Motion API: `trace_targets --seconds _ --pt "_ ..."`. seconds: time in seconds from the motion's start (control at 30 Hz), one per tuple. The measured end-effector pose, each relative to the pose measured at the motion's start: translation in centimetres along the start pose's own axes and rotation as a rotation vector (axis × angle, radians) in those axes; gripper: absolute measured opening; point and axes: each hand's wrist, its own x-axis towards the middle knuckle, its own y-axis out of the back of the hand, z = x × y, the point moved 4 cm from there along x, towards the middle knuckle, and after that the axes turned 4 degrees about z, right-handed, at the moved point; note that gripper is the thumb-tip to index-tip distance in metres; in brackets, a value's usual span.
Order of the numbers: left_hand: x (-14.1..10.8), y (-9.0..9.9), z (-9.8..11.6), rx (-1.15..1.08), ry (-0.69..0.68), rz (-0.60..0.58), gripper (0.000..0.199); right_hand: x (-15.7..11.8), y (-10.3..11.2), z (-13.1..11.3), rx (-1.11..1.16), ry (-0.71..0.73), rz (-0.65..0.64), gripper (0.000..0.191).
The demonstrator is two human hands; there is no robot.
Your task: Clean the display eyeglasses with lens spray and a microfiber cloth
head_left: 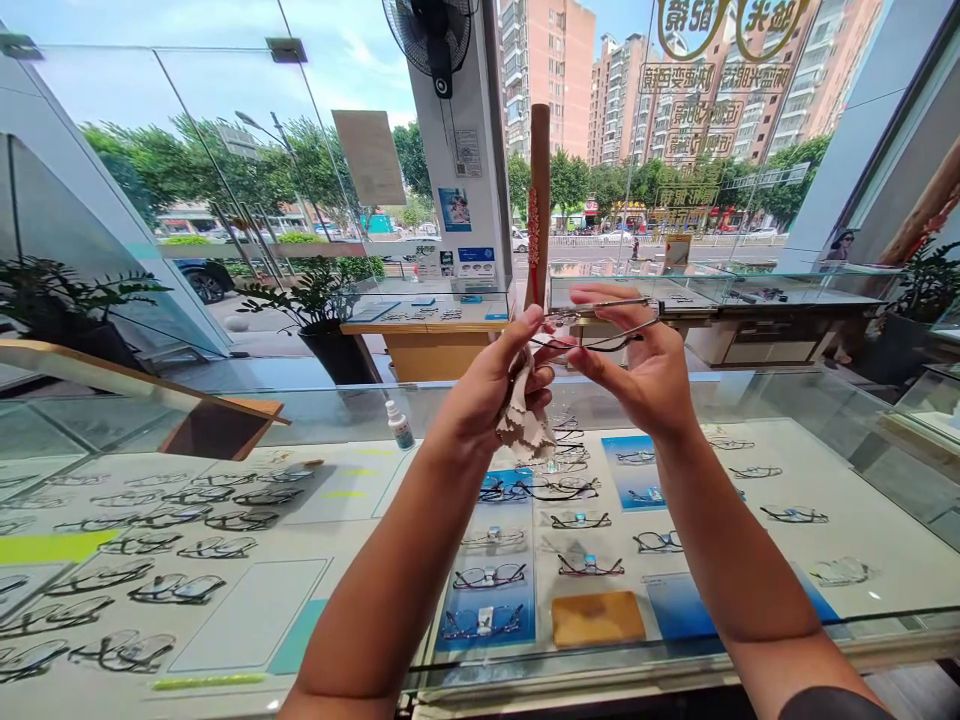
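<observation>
A pair of eyeglasses (616,345) with thin temples is held up above the glass counter, between my two hands. My left hand (487,385) is closed around a crumpled pale cleaning cloth (527,428) with zigzag edges, and it grips the left end of the glasses. Fingers and cloth hide part of the frame there. On the other side, my right hand (656,375) pinches the glasses between thumb and fingers, near the temples. Below, several spectacle frames (581,520) lie in rows inside the display case.
A small white spray bottle (400,425) stands left of my left forearm. In front, an orange-brown flat block (598,619) lies near the counter's front edge (675,650). A wooden-edged board (217,415) juts in at left. Farther back are potted plants (322,320) and more display cases (757,290).
</observation>
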Motion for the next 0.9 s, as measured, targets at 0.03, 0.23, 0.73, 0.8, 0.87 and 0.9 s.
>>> trace_targets --seconds 0.03,0.23,0.73,0.8,0.87,0.9 --pt "0.0 -0.1 -0.1 -0.022 0.046 -0.024 0.056 0.0 0.0 -0.1 -0.012 0.026 -0.002 0.033" --pt "-0.2 -0.5 -0.7 -0.138 0.211 -0.105 0.053 0.0 0.5 -0.3 -0.103 -0.01 0.007 0.032" --pt "-0.2 -1.1 -1.3 -0.205 0.322 -0.14 0.05 -0.5 0.8 0.0 -0.113 0.016 0.089 0.031" --pt "-0.1 -1.1 -1.3 -0.185 0.318 -0.143 0.053 -0.4 0.7 -0.1 -0.088 0.024 0.068 0.037" --pt "0.0 -0.9 -1.4 -0.168 0.297 -0.137 0.053 -0.3 0.6 -0.1 -0.086 0.018 0.067 0.041" --pt "0.0 -0.9 -1.4 -0.161 0.29 -0.133 0.053 -0.3 0.7 0.0 -0.094 0.01 0.071 0.041"
